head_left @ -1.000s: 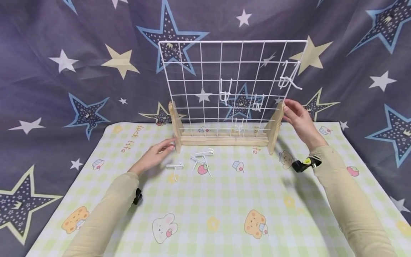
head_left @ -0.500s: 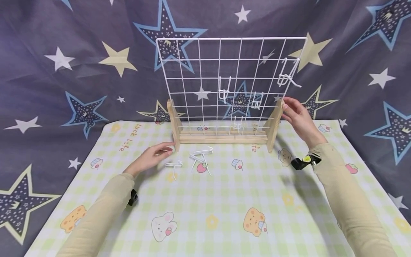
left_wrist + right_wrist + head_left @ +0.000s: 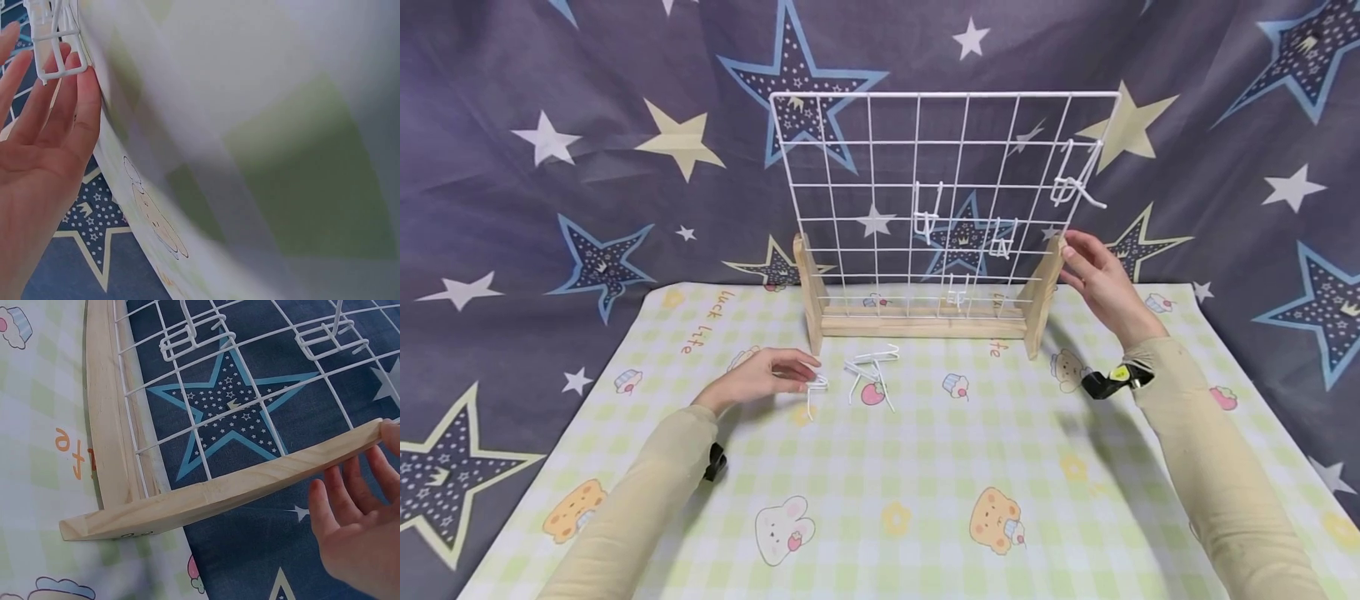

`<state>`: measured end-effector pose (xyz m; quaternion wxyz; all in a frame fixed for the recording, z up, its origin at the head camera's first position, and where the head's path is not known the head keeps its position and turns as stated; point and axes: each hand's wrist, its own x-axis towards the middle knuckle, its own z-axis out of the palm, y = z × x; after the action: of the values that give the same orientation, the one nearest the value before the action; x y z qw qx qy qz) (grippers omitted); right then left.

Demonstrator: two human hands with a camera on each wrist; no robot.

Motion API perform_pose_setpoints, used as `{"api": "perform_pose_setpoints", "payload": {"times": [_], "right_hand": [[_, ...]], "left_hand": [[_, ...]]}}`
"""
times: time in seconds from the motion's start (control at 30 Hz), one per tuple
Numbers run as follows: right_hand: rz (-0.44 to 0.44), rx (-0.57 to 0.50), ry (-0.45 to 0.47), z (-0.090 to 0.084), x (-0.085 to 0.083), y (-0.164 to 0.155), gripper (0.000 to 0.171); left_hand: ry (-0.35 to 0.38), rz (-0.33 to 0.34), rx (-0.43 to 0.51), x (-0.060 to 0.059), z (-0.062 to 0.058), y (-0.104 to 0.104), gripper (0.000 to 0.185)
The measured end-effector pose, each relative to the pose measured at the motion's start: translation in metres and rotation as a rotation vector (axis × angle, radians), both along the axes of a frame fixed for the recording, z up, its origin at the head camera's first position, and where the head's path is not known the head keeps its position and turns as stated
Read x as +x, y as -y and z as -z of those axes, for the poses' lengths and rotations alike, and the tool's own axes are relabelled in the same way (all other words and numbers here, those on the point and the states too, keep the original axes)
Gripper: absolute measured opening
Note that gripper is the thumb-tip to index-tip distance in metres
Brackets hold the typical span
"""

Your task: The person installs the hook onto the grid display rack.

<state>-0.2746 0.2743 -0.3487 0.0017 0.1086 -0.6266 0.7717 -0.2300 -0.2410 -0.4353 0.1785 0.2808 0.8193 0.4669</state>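
A white wire grid (image 3: pixel 891 185) stands upright in a wooden stand (image 3: pixel 925 326). The person's right hand (image 3: pixel 1101 279) grips the upper end of the stand's right side piece (image 3: pixel 237 481), thumb on its edge and fingers against its outer face. Over the table, the left hand (image 3: pixel 760 377) reaches to a loose white wire hook (image 3: pixel 817 385), its fingers nearly straight. In the left wrist view that hook (image 3: pixel 59 74) lies in front of the fingertips; whether they touch it is hard to tell. More loose white hooks (image 3: pixel 872 371) lie together just to the right.
Several white hooks, one of them at the grid's upper right (image 3: pixel 1071 179), hang on the wires. The table has a green-and-white checked cloth (image 3: pixel 925 467) with cartoon prints. Behind it hangs a dark curtain (image 3: pixel 625 50) with stars.
The left hand has left the foot of the stand's left side piece and come forward and right to the nearest loose hook. The right hand keeps its grip on the stand.
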Motion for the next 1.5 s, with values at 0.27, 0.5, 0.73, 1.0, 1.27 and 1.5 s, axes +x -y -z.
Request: {"api": "perform_pose_setpoints", "payload": {"times": [0.27,0.5,0.73,1.0,1.27,1.5], "right_hand": [[-0.017,-0.028,0.012,0.000,0.000,0.000,0.031],[-0.019,-0.038,0.022,-0.001,0.001,0.000,0.027],[-0.020,-0.032,0.024,-0.001,0.001,0.000,0.028],[-0.025,-0.032,0.026,-0.001,0.002,0.000,0.030],[-0.016,-0.021,0.022,-0.001,0.001,-0.001,0.026],[-0.022,-0.021,0.021,0.000,0.000,-0.002,0.023]], "left_hand": [[0.045,-0.055,0.007,-0.003,0.004,0.002,0.022],[0.019,-0.167,-0.061,-0.003,0.004,0.000,0.013],[0.037,-0.224,-0.037,-0.002,0.001,-0.001,0.012],[0.020,-0.233,0.007,0.003,-0.010,-0.008,0.012],[0.024,-0.293,0.123,-0.006,0.006,-0.006,0.015],[0.103,-0.333,0.231,-0.004,0.007,-0.010,0.020]]}}
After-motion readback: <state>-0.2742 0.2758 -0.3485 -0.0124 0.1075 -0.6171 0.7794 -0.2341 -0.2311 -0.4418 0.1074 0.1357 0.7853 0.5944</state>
